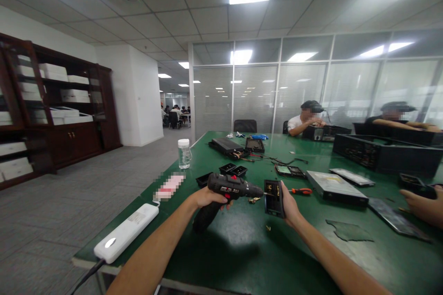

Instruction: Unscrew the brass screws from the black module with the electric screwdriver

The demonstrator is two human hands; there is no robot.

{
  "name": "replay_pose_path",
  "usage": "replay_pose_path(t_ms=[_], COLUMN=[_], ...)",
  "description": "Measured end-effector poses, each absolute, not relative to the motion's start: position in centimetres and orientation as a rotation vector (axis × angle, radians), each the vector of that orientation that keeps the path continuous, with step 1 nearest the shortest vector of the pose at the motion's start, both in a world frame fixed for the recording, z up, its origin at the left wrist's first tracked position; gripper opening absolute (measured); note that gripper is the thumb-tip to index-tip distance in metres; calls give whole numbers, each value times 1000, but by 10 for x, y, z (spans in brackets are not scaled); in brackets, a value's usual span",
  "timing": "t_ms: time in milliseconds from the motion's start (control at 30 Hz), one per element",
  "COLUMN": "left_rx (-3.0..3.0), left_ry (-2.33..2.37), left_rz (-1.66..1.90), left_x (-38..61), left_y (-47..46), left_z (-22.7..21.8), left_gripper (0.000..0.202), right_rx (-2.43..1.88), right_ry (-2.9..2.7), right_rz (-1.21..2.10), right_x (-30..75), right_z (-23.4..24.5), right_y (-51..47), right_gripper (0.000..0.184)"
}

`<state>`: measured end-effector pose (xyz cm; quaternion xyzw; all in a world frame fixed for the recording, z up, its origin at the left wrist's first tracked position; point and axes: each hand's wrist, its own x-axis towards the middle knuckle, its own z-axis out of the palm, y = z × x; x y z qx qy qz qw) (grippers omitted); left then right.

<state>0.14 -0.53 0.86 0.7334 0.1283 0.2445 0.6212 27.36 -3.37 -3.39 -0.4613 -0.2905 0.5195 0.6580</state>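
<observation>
My left hand (pixel 209 197) is wrapped round the grip of a black cordless drill (pixel 230 185), which lies level and points right. My right hand (pixel 290 205) is closed on the right side of a small black plastic case (pixel 273 199), held upright with its hollow inner side towards the drill. The drill's bit reaches the case; whether it sits in a screw there is too small to tell. Beneath them, small brass-coloured screws (pixel 254 200) lie on the green table (pixel 238 258). Beyond my right hand lies a screwdriver (pixel 302 191) with an orange and black handle.
Black trays (pixel 233 169) lie behind the drill. A clear bottle (pixel 184 154) and white power strip (pixel 128 230) stand left. An optical drive (pixel 335 187), black computer case (pixel 384 152) and dark sheet piece (pixel 349 230) lie right. Another person's hand (pixel 424 203) is at the right edge; two people sit beyond.
</observation>
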Motion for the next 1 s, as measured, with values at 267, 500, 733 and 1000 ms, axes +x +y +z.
replay_pose_path(t_ms=[267, 500, 733, 1000], left_rx=[1696, 1688, 1700, 1697], left_ry=[297, 284, 275, 291], left_rz=[558, 570, 563, 563], left_x=[2, 1, 1, 2], left_y=[-6, -4, -3, -5], left_z=[10, 8, 8, 9], left_gripper=[26, 29, 27, 27], right_rx=[-1058, -1047, -1060, -1060], right_ry=[-652, -647, -644, -645], right_rz=[1168, 1172, 1173, 1168], right_x=[274, 271, 272, 273], right_z=[-34, -30, -32, -33], right_y=[-35, -38, -36, -35], right_gripper=[42, 40, 41, 40])
